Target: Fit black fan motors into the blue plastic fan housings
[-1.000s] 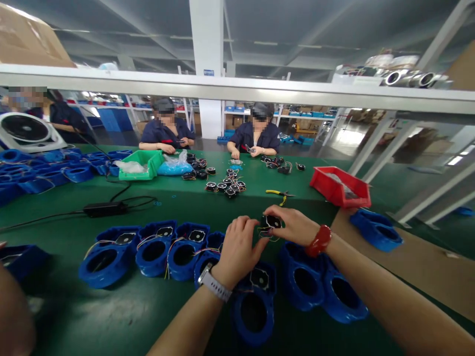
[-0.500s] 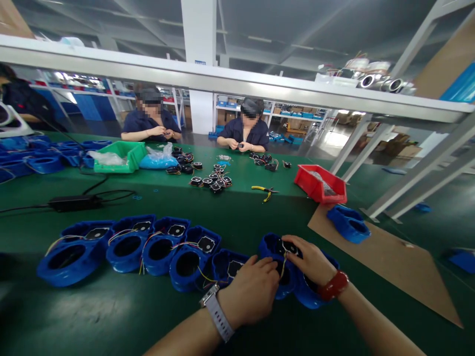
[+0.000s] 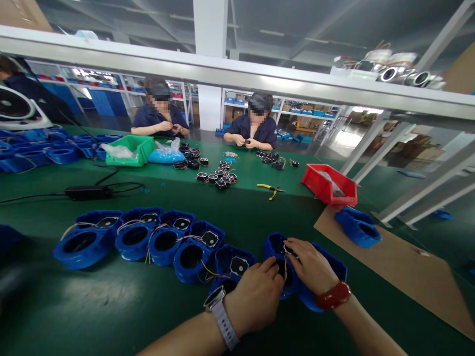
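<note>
My right hand (image 3: pixel 315 267) bends its fingers over a small black motor (image 3: pixel 291 250) at the upper part of a blue plastic housing (image 3: pixel 273 242), covering most of the motor. Thin wires (image 3: pixel 285 264) hang from it between my two hands. My left hand (image 3: pixel 256 296) grips the near ring of this housing, its fingertips at the opening by the wires. Another blue housing (image 3: pixel 337 264) lies under and right of my right hand. Left of my left hand, a housing holding a black motor (image 3: pixel 238 266) is partly covered by my wrist.
Several blue housings with motors (image 3: pixel 165 242) stand in a row at left. Farther back are loose black motors (image 3: pixel 221 178), yellow-handled pliers (image 3: pixel 270 189), a red bin (image 3: pixel 330 185) and a green bin (image 3: pixel 129 151). A housing (image 3: pixel 358 227) rests on cardboard (image 3: pixel 401 267). Two people work opposite.
My right fingers now lie further over the motor, hiding more of it. My left hand stays at the ring. The view has swung slightly left, so most things appear further right.
</note>
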A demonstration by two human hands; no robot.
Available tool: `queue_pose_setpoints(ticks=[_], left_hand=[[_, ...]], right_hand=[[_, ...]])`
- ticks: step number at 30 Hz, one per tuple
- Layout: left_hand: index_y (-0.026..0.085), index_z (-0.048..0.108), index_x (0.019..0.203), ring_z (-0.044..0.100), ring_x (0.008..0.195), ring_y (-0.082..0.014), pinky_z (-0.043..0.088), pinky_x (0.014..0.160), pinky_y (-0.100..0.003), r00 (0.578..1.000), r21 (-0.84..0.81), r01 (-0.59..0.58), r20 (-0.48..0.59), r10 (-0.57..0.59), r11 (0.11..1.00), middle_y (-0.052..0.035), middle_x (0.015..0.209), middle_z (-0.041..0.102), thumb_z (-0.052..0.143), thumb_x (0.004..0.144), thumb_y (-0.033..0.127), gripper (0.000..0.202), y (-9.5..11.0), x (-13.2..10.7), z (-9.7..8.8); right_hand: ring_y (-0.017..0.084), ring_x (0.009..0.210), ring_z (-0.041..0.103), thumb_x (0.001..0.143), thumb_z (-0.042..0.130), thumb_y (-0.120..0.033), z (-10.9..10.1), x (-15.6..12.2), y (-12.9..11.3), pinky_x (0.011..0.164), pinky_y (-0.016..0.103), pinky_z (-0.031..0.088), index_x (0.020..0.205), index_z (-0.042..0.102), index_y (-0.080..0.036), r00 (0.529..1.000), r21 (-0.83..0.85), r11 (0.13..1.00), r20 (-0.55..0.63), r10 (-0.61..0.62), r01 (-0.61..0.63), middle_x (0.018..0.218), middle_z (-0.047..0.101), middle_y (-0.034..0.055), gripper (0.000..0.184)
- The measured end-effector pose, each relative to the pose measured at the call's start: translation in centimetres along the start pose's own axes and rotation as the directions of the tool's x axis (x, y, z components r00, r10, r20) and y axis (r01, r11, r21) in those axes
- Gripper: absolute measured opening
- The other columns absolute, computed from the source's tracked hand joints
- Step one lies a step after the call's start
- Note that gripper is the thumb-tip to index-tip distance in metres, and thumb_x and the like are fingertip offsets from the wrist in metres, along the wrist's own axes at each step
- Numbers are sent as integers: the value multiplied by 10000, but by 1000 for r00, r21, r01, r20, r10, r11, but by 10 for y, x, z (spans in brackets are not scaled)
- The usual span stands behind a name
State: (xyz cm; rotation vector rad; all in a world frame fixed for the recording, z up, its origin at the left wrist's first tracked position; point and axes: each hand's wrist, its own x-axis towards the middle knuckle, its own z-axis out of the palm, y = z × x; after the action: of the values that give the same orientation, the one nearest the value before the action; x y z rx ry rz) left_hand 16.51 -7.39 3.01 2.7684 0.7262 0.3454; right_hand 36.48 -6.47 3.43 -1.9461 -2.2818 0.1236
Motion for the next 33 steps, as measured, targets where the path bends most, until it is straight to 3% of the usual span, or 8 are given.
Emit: queue_pose_setpoints(ticks=[4, 10, 14, 18, 20, 23, 28, 33], left_hand=[[70, 577, 1103, 403, 1294, -291, 456, 989, -412, 1000, 6, -5, -11, 5, 1000, -172, 1253, 556, 452, 851, 188, 305, 0, 0, 2], [64, 531, 1195, 395, 1299, -298, 482, 950, -411, 999, 12, -18, -28, 18, 1000, -161, 1259, 557, 442, 869, 181, 358, 3, 2, -1], [111, 548, 1176, 429, 1273, -293, 369, 1047, -509, 1000, -10, -18, 1, 18, 1000, -149, 1308, 528, 482, 912, 275, 317, 9, -16, -17], [203, 424, 1332, 309, 1348, -348, 188, 1072, -664, 997, -73, 72, 47, -68, 995, -142, 1461, 353, 622, 801, 550, 665, 0, -61, -26], [236, 350, 1392, 247, 1367, -387, 158, 1044, -712, 985, -46, 148, 95, -143, 988, -153, 1489, 290, 720, 688, 583, 867, -10, -79, -22], [282, 341, 1397, 230, 1377, -379, 191, 1044, -699, 976, 12, 192, 105, -192, 981, -130, 1503, 268, 801, 655, 440, 888, -22, -87, -11], [291, 336, 1396, 245, 1386, -311, 228, 1090, -613, 996, 39, 87, 0, -87, 995, -85, 1505, 282, 782, 701, 336, 827, -31, -67, -6], [260, 280, 1426, 264, 1375, -326, 212, 1070, -655, 988, 73, 153, -20, -152, 986, -111, 1499, 289, 766, 718, 341, 863, -41, -51, -9]], right_hand=[[296, 1231, 441, 930, 362, -273, -6, -4, -7, 1012, 492, 417, 1230, 602, -165, 996, -143, 989, 83, -11, 23, 1345, 487, 122, 399], [320, 1332, 295, 924, 432, -461, -8, -10, -11, 1075, 539, 306, 1326, 521, -156, 982, -172, 985, 188, 6, 27, 1468, 323, 123, 512], [287, 1368, 229, 934, 413, -425, -10, -13, -11, 1093, 556, 260, 1381, 450, -196, 970, -151, 989, 240, 34, 3, 1509, 244, 74, 503], [289, 1385, 181, 925, 420, -414, -10, -22, -9, 1098, 600, 202, 1397, 422, -237, 961, -120, 993, 274, 45, -12, 1530, 170, 34, 505], [303, 1384, 176, 914, 438, -417, -6, -27, -10, 1096, 618, 181, 1392, 431, -250, 961, -105, 994, 276, 33, -4, 1531, 160, 28, 506], [321, 1375, 200, 905, 449, -423, 2, -31, -16, 1093, 630, 172, 1374, 458, -249, 971, -80, 997, 238, 16, 3, 1522, 188, 38, 500], [315, 1360, 247, 924, 389, -426, 8, -33, -20, 1095, 628, 182, 1368, 462, -240, 990, -53, 999, 142, 15, -7, 1503, 256, 52, 486], [311, 1351, 272, 909, 348, -544, 8, -67, 24, 1090, 595, 259, 1385, 428, -251, 980, -23, 989, -146, 138, -143, 1476, 318, 66, 566]])
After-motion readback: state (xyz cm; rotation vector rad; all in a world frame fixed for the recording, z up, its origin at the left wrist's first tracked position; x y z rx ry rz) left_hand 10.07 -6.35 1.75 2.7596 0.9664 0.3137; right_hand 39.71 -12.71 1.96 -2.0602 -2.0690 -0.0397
